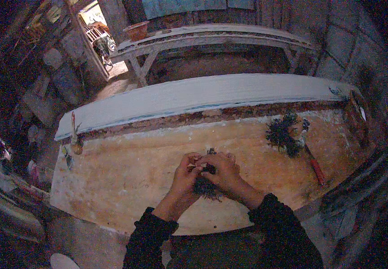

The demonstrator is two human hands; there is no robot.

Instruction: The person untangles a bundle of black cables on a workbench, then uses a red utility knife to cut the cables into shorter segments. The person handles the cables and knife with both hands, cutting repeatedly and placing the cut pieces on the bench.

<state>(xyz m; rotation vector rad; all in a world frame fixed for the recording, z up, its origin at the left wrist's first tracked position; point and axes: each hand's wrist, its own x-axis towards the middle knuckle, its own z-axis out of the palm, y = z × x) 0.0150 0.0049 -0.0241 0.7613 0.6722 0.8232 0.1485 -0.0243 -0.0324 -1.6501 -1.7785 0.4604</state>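
Note:
My left hand (187, 175) and my right hand (223, 170) meet at the middle of the wooden worktable (135, 179). Both are closed around a small dark bundle of thin strands (206, 189). Its frayed ends fan out below my fingers, and a dark tip shows above them. My fingertips pinch together at its upper part, where a pale bit shows; the dim light hides what it is. To the right lies a dark, tangled heap of similar strands (283, 134). Beside that heap rests a red-handled tool (314, 167), its head unclear.
A long pale board (212, 92) runs along the table's far side. At the left end stands a bottle-like object (75, 139) with a reddish top. Behind is a whitish bench (230, 33) with a reddish-brown container (136, 30) on it. A bright doorway (100, 40) opens at far left.

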